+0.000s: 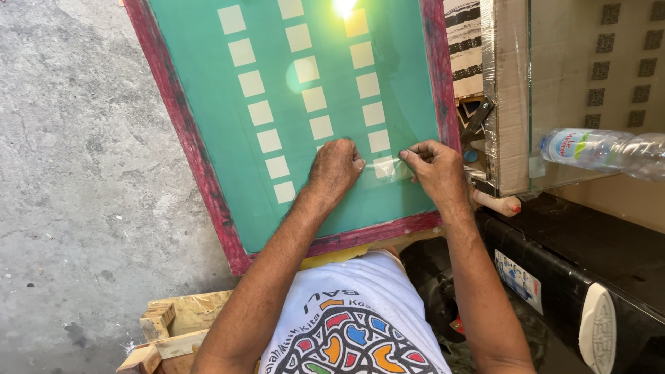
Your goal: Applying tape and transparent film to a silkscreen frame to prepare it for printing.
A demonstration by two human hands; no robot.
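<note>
1. The big thing here is a printing screen (228, 83), with green mesh in a worn red wooden frame. It's tilted up in front of the person, and its lower edge is near their chest.
2. The mesh has columns of pale squares (269, 140), with a bright glare spot at the top.
3. The left hand (335, 170) is curled, knuckles up, with its fingertips pressed onto the mesh at one end of a strip of clear tape (382, 166).
4. The right hand (435, 166) pinches the other end of that tape between thumb and fingers, just inside the frame's right rail.
5. The tape lies low on the mesh, over the bottom square of the right column.
6. Off to the right, a plastic water bottle (589, 147) lies on its side on a glass-topped counter (554, 62).
7. Wooden crate (173, 325) bottom left, on the concrete floor (76, 173).
</note>
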